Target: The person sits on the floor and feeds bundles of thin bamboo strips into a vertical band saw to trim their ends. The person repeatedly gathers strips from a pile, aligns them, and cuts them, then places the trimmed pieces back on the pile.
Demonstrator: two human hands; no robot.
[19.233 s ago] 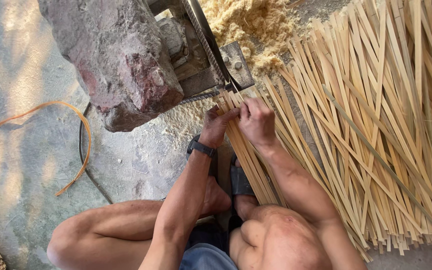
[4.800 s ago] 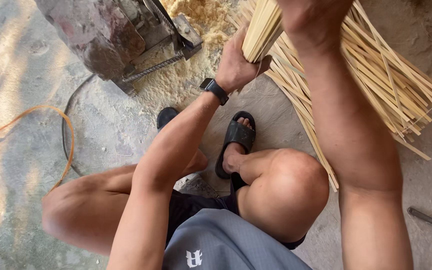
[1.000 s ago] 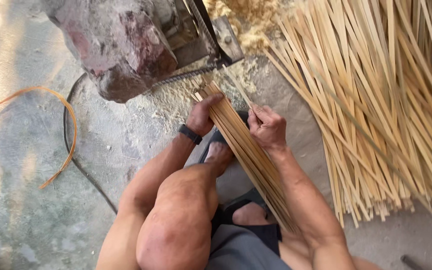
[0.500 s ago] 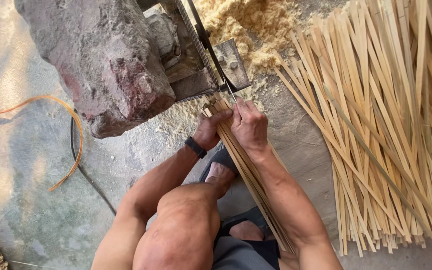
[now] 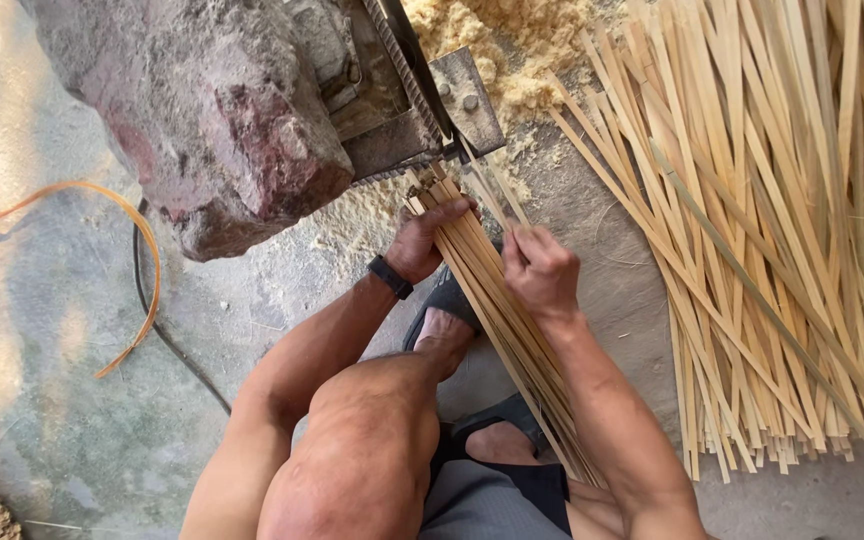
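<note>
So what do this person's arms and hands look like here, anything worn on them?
Both arms are bare up to the frame's edge, with no sleeves in view and no gloves. The left hand has a dark band, like a watch strap, around its wrist. The right hand shows nothing worn: no ring, band or glove visible.

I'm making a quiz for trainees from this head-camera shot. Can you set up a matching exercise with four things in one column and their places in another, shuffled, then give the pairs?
Things:
1. bundle of bamboo strips
2. pile of loose strips
3. sawdust heap
4. orange strap

Places:
A. on the ground at far left, curved
B. spread over the ground at right
C. at top, behind the metal machine
D. under the left hand, beside the right hand

Pairs: 1-D, 2-B, 3-C, 4-A
</note>
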